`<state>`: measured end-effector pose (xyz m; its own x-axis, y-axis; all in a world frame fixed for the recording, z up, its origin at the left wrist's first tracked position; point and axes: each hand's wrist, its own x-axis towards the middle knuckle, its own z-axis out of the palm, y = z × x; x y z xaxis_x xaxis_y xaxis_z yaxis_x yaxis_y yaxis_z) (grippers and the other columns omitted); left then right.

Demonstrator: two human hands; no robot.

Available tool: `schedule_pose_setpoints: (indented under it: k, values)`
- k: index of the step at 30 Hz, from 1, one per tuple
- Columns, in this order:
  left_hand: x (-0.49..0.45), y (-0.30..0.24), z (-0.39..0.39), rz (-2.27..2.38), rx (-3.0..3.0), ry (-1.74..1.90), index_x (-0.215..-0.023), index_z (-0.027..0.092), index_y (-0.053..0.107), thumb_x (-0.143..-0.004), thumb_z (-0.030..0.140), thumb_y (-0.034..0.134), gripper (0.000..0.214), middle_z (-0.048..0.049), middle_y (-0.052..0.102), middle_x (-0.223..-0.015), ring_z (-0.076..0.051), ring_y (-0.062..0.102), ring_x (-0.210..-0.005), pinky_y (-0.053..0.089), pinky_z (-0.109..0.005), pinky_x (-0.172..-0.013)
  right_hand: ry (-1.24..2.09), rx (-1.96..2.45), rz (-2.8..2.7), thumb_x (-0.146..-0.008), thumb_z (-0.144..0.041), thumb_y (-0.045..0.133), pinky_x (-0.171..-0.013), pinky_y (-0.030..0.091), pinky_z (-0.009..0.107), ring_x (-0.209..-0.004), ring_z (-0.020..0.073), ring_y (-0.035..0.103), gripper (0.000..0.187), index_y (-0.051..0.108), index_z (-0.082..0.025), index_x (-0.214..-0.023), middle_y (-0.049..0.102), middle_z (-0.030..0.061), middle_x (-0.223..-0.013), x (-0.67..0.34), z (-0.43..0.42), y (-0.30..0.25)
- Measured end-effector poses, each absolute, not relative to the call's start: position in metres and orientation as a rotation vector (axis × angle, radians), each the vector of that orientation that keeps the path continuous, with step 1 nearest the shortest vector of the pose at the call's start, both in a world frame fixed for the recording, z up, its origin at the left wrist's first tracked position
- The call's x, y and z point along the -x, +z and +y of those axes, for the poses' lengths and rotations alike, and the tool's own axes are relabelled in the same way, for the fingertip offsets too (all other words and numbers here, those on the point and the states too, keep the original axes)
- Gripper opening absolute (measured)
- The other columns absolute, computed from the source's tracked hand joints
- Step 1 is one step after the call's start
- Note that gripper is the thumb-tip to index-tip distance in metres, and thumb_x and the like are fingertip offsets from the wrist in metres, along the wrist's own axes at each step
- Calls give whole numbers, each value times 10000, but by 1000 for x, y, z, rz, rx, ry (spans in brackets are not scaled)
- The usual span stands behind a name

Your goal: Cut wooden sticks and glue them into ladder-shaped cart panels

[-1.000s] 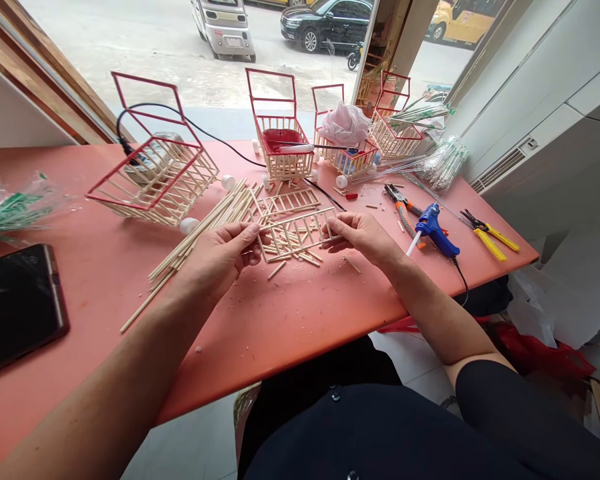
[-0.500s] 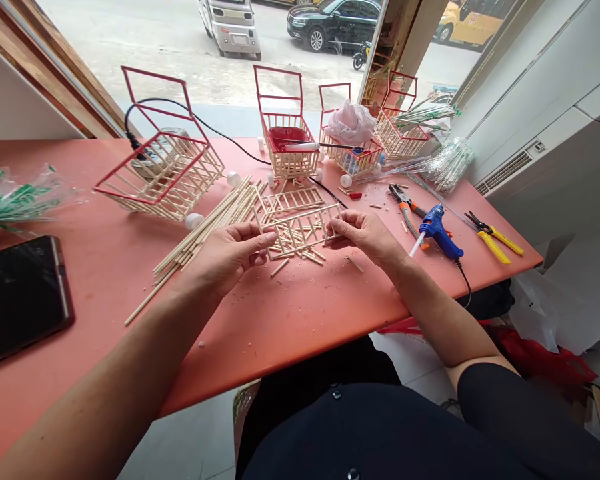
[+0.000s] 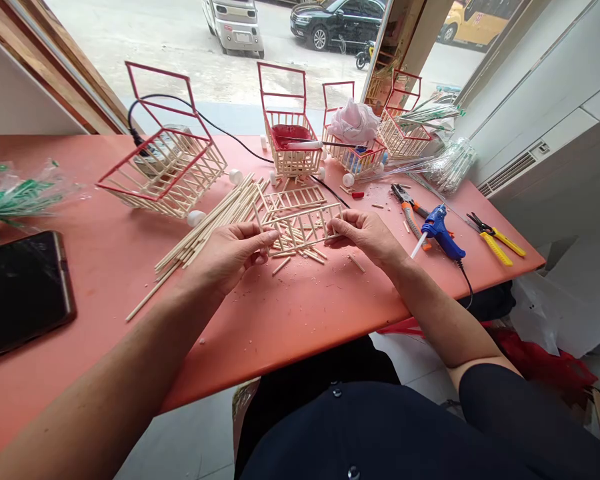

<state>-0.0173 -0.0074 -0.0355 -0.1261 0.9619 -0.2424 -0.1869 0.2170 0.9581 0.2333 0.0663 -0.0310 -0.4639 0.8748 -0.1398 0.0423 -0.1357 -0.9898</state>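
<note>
Both hands hold a small frame of thin wooden sticks, ladder-like with short crossbars, raised a little over the table. My left hand pinches its left end between thumb and fingers. At the right end, my right hand grips it the same way. Under and behind the frame lie short cut stick pieces and another ladder-like stick panel. A bundle of long wooden sticks rests beside my left hand. Some fingertips are hidden behind the frame.
Miniature stick carts with red rims, one tilted and one upright, stand along the back. To the right lie a blue glue gun, pliers and yellow-handled cutters. A phone lies on the pink table at left.
The hands and the stick frame keep nearly the same pose. The whole view has shifted slightly, and nothing has been taken up or let go.
</note>
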Motion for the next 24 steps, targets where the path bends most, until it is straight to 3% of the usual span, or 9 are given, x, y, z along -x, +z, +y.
schedule_pose_setpoints:
  k: [6, 10, 16, 21, 24]
  values:
    - [17, -36, -5, 1261, -799, 1271, -706, 125, 767, -506, 478, 1071, 507, -39, 654, -709, -92, 513, -583, 376, -211, -488, 1671, 1031, -1454, -584, -726, 1028, -678, 655, 198, -698, 116, 781, 670, 750, -151, -785, 775, 8, -785, -233, 66, -31]
    - [17, -31, -2, 1241, -644, 1400, -769, 146, 724, -619, 480, 1034, 479, -27, 662, -732, -102, 542, -576, 392, -203, -474, 1658, 1024, -1419, -586, -696, 1044, -691, 681, 218, -708, 127, 787, 656, 740, -150, -788, 768, 9, -790, -233, 68, -31]
    - [22, -37, 1, 1290, -649, 1551, -684, 172, 670, -624, 236, 996, 337, 2, 655, -664, -104, 575, -612, 464, -197, -553, 1598, 1079, -1434, -764, -590, 1007, -695, 684, 216, -734, 136, 799, 520, 732, -151, -808, 788, 33, -824, -234, 69, -31]
    - [22, -38, 0, 1262, -694, 1541, -633, 150, 717, -650, 235, 999, 295, -13, 654, -620, -71, 501, -534, 413, -193, -514, 1601, 1064, -1418, -723, -615, 1022, -681, 674, 204, -728, 136, 804, 552, 730, -152, -798, 786, 26, -800, -234, 69, -31]
    - [19, -30, -2, 1235, -662, 1501, -582, 155, 673, -751, 266, 992, 377, 10, 583, -565, -58, 456, -491, 367, -189, -481, 1602, 1053, -1407, -691, -626, 1032, -676, 668, 196, -722, 131, 803, 571, 733, -152, -797, 780, 18, -788, -234, 69, -31]
